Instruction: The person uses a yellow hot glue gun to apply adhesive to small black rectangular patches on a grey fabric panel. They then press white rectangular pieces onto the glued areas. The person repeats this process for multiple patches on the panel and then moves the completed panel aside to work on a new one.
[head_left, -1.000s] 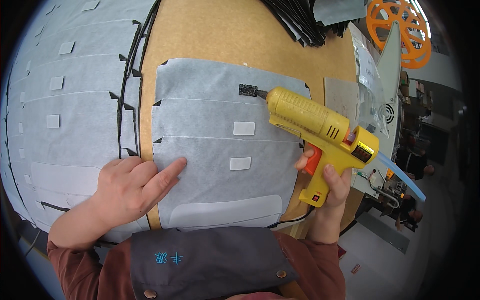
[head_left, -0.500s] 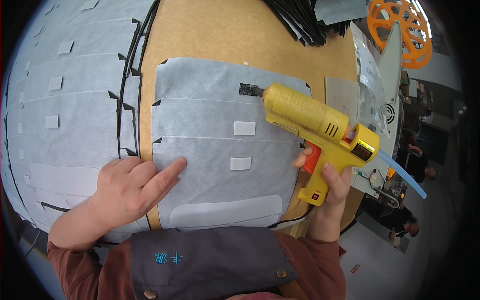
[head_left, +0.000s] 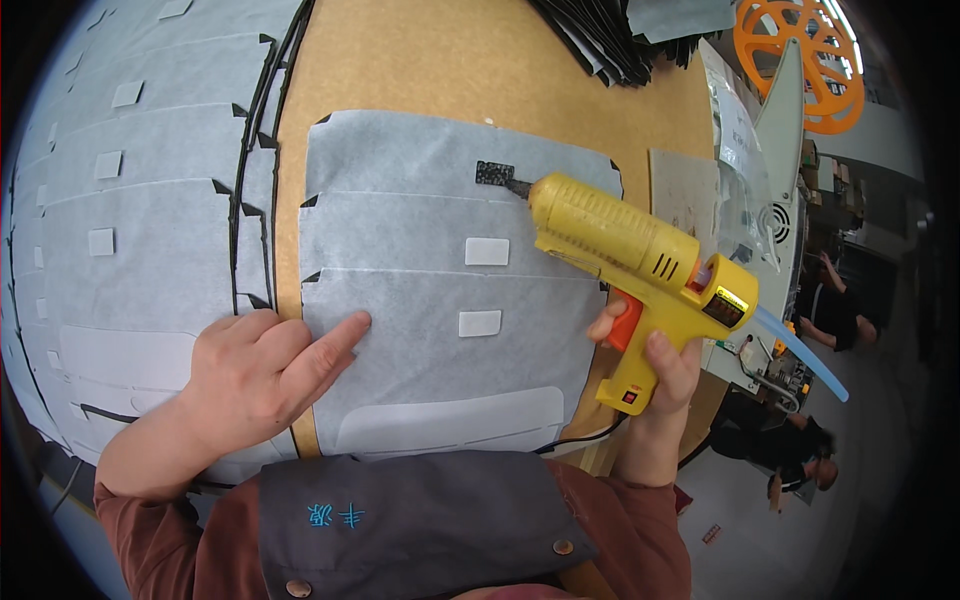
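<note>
Workshop, production type. Comprises a broad brown worktop [head_left: 400,60], laid out at left with many near-identical grey panels [head_left: 140,280] and at the far edge with a fanned stack of black-edged sheets [head_left: 600,45]. Includes a corded yellow glue gun [head_left: 615,225], in hand. Lists further, at right, a pale machine with a round vent [head_left: 780,218], an orange spoked reel [head_left: 838,120], and dim background shelving with boxes [head_left: 824,177].

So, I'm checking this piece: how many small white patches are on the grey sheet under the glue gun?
2: an upper patch, right of the middle of the sheet, and a lower patch just below it. The glue gun could hide others.
</note>
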